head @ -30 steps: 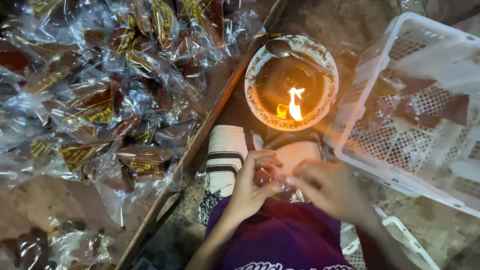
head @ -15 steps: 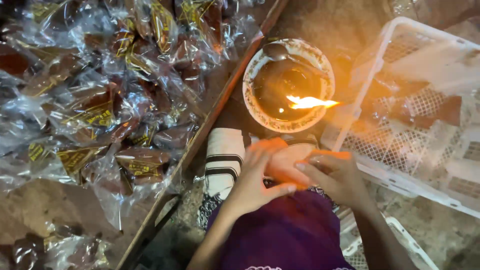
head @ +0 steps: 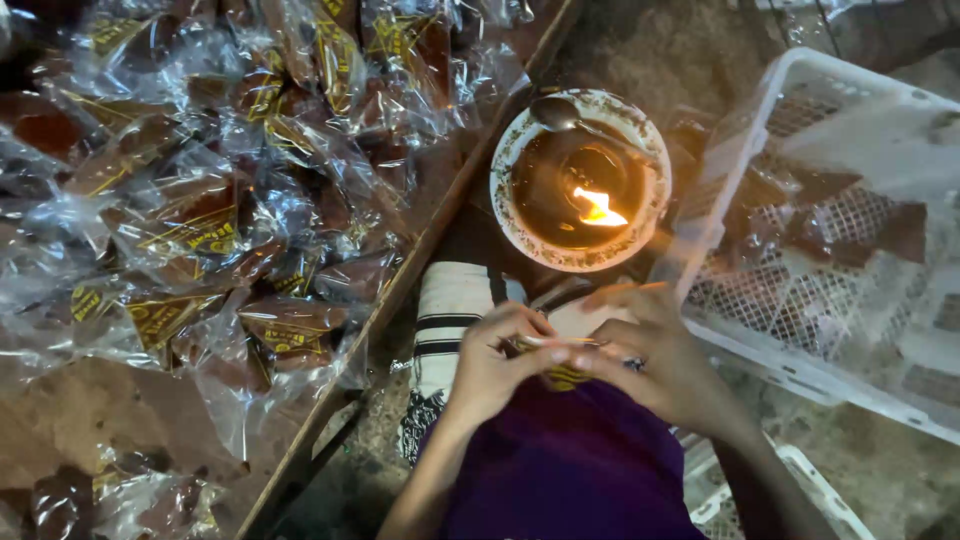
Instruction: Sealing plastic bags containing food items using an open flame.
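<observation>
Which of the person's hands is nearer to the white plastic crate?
Right. The right hand sits just beside the near wall of the white plastic crate, almost touching it. The left hand is farther off, on the other side of the small packet both hands hold.

The small packet (head: 560, 372) pinched between the left hand (head: 492, 362) and right hand (head: 662, 362) is mostly hidden by the fingers; only a yellow-printed corner shows. The white crate (head: 800, 350) runs off the right edge, its dark contents blurred behind the mesh. The heap of clear-wrapped brown sweets (head: 200, 230) is cut off at the top and left edges.
</observation>
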